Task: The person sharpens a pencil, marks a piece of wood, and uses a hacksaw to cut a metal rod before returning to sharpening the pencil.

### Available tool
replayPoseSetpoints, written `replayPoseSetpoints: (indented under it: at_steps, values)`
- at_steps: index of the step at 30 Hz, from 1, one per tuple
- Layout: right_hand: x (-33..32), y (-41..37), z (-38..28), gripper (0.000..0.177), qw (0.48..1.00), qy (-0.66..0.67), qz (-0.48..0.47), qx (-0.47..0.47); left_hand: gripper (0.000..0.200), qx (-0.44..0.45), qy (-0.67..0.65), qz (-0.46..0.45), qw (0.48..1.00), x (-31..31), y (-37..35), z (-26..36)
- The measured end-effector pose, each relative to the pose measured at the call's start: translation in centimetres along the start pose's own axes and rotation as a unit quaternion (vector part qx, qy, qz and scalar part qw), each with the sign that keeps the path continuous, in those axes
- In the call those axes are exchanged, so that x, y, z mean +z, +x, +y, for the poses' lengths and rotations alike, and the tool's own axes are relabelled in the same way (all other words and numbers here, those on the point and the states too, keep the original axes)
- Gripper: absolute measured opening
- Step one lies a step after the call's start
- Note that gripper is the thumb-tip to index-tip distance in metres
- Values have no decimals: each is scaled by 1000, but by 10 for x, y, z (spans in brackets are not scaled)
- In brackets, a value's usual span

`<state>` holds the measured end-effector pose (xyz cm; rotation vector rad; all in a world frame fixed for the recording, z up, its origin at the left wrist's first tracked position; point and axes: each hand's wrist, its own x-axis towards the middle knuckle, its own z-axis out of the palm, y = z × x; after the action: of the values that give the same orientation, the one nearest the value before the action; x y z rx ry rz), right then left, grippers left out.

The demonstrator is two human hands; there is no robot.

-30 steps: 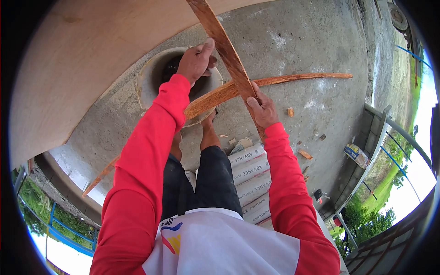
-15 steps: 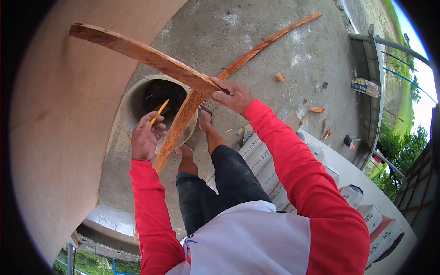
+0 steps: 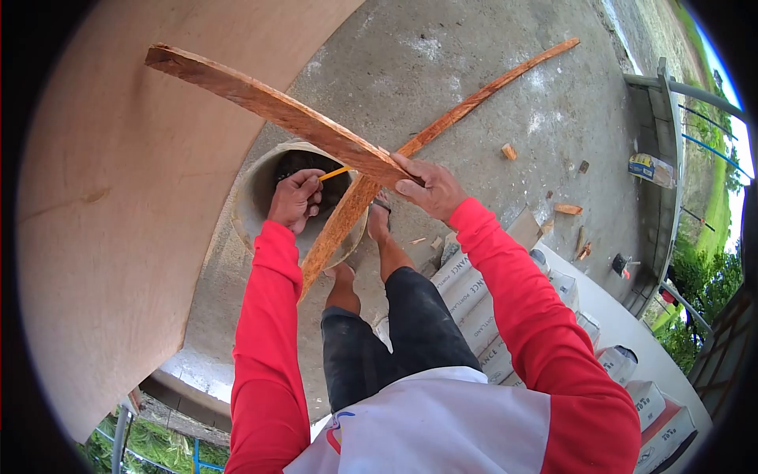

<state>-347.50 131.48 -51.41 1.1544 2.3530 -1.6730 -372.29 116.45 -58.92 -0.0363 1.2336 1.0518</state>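
My left hand (image 3: 294, 201) pinches a yellow pencil (image 3: 335, 173), its tip pointing right, at or very near the spot where two boards cross. My right hand (image 3: 431, 188) is closed around the near end of a reddish wooden board (image 3: 268, 103), which slants up to the left. Under it runs a second, longer wooden strip (image 3: 462, 114), from the upper right down past my left forearm. The boards touch where they cross, by my right fingers. Behind the pencil hand is a round concrete pipe (image 3: 246, 193) with a dark inside.
A large plywood sheet (image 3: 118, 189) fills the left side. Wood offcuts (image 3: 568, 209) lie on the concrete floor (image 3: 379, 87). Stacked cement bags (image 3: 474, 296) stand to the right of my legs, and a blue-yellow bag (image 3: 651, 170) rests by the low wall.
My left hand has moved right and up, bringing the pencil to the crossing of the boards. The view has shifted slightly; my right hand keeps its hold on the board.
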Motion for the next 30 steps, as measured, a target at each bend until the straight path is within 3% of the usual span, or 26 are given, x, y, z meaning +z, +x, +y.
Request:
replayPoseSetpoints:
  at_steps: [7,13,19,25,28,30]
  values:
    - [1,1,-1,54,999,32,6,-7,15,-21,44,-53,997,18,26,12]
    - [0,1,-3,54,1000,21,6,0,13,-22,136,-90,986,-14,23,23]
    - [0,2,-3,53,999,36,10,-12,10,-1,70,-11,998,8,24,17]
    - [3,2,2,53,999,34,11,-5,12,-40,62,-57,996,22,41,11]
    - [2,2,-1,53,999,41,10,-1,15,2,130,-119,984,16,40,19]
    - [1,2,-2,53,999,36,8,0,18,45,311,-113,942,13,45,24]
